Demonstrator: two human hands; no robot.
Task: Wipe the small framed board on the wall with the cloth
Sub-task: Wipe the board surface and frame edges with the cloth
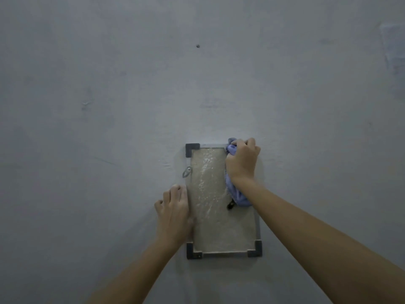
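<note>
A small framed board (210,216) hangs upright on the grey wall, with dark corner pieces and a pale, streaky, speckled surface. My right hand (242,160) grips a bunched lilac-blue cloth (237,196) and holds it against the board's top right corner; the cloth's tail hangs down below the wrist. My left hand (174,212) rests on the board's left edge with curled fingers, steadying the frame. A small dark mark (230,206) shows on the board just below the cloth. The top right corner piece is hidden by my hand.
A metal hanger tab (187,171) sticks out from the frame's left side. A small screw or nail (198,46) sits in the wall well above the board. Bare grey wall (87,128) surrounds the board on all sides.
</note>
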